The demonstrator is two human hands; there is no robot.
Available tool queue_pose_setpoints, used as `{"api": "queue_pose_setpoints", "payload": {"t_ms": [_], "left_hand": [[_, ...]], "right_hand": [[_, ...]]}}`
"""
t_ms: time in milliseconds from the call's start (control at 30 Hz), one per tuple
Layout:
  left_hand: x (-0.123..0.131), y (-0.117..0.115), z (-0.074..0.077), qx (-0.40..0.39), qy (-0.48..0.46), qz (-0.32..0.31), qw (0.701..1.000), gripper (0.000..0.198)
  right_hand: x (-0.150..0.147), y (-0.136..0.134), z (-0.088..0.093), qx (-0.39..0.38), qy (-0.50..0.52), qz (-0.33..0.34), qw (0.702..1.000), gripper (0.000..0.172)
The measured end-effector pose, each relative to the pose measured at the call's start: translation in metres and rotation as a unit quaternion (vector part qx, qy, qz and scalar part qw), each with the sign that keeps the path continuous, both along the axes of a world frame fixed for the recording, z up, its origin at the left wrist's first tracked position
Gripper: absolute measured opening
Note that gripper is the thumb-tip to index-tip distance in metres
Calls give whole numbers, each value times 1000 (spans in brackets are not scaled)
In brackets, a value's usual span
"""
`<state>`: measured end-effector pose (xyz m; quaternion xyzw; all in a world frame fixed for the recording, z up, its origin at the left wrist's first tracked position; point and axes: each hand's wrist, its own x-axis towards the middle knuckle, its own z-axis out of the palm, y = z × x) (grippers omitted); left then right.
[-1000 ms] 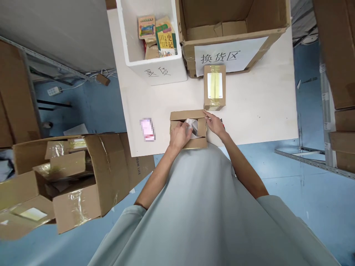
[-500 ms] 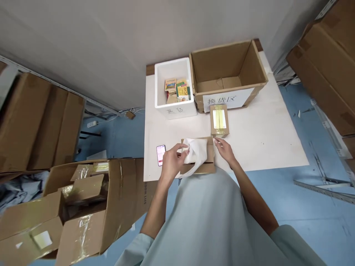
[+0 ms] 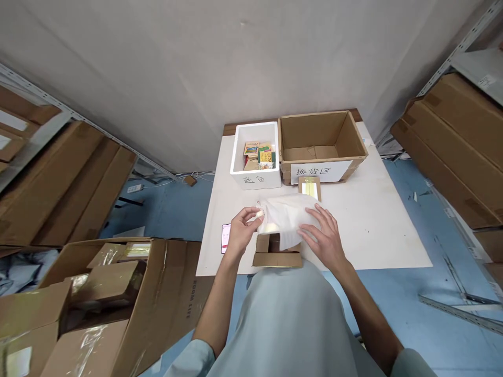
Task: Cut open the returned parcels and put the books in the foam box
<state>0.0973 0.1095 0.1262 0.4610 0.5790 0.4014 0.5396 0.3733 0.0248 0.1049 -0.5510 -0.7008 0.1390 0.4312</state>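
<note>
A small open cardboard box (image 3: 277, 251) sits at the near edge of the white table (image 3: 373, 225). Above it hangs a white foam wrap sheet (image 3: 285, 214). My left hand (image 3: 241, 233) pinches the sheet's left edge with closed fingers. My right hand (image 3: 324, 235) lies on the sheet's right side with its fingers spread flat. A taped small parcel (image 3: 309, 187) stands just behind the sheet.
A white foam bin (image 3: 255, 175) with books and an open brown carton (image 3: 320, 141) with a paper label stand at the table's back. A phone (image 3: 225, 238) lies left of my left hand. A large carton (image 3: 118, 293) of parcels sits on the floor at left; shelves with cartons flank both sides.
My left hand has drawn the white sheet up and out of the small box, and it has spread wide. My right hand has moved from the box corner onto the sheet. The view has tilted up.
</note>
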Motion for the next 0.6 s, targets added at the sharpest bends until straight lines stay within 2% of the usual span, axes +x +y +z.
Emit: {"api": "queue_pose_setpoints", "payload": {"t_ms": [33, 100, 167, 200, 233, 300, 367, 500, 600], "left_hand": [[1, 0, 2, 0, -9, -13, 1000, 56], [2, 1, 5, -9, -25, -41, 999, 62], [2, 1, 9, -19, -25, -68, 997, 67], [1, 1, 11, -25, -20, -85, 996, 69], [-1, 1, 13, -29, -15, -103, 994, 71], [-4, 2, 17, -36, -11, -144, 989, 76], [-8, 4, 21, -39, -12, -187, 982, 82], [-15, 8, 25, -35, -15, -254, 967, 84], [-16, 9, 24, -24, -21, -255, 966, 80]], "right_hand": [[1, 2, 4, 22, -18, 13, 999, 16], [4, 7, 11, 34, -30, 50, 998, 23], [6, 15, 14, 10, -40, 81, 996, 51], [8, 19, 14, -6, -46, 86, 995, 60], [10, 24, 13, -22, -49, 83, 995, 60], [15, 36, 6, -59, -32, 70, 995, 44], [21, 50, -5, -105, 30, 48, 993, 31], [32, 77, -31, -176, 146, -30, 973, 30], [31, 84, -46, -223, 185, -25, 957, 30]]}}
